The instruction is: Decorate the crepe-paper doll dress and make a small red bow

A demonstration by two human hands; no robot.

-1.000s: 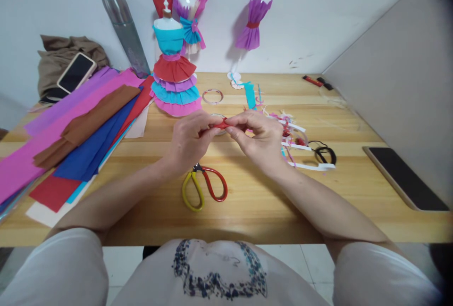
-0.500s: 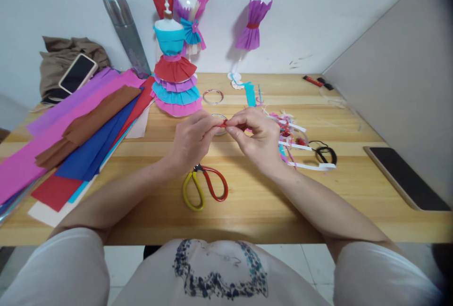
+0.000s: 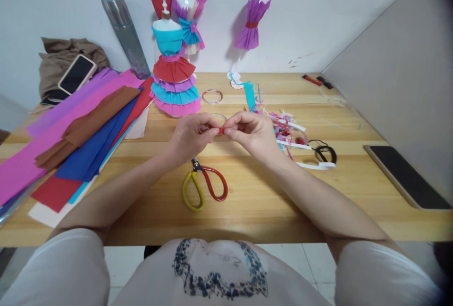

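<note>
A small piece of red crepe paper (image 3: 221, 130) is pinched between my two hands above the middle of the table; most of it is hidden by fingertips. My left hand (image 3: 193, 136) grips its left end with thumb and forefinger. On the other end, my right hand (image 3: 253, 135) has the same pinch. Just below my left hand lie scissors (image 3: 205, 181) with one yellow and one red handle, their blades partly covered by the hand. A tape roll (image 3: 219, 116) shows partly behind my fingertips, and a second ring of tape (image 3: 212, 96) lies farther back.
Coloured crepe sheets (image 3: 88, 122) are stacked at left, near a phone (image 3: 78, 74) and a leaning flask (image 3: 125, 35). Several small dress forms in paper dresses (image 3: 173, 68) stand against the wall. Paper scraps (image 3: 285, 129), a black hair tie (image 3: 325, 154) and another phone (image 3: 406, 176) lie right.
Both hands have come down slightly toward me with the red paper between them. My right fingers have shifted on it, and more of the scissors' pivot shows.
</note>
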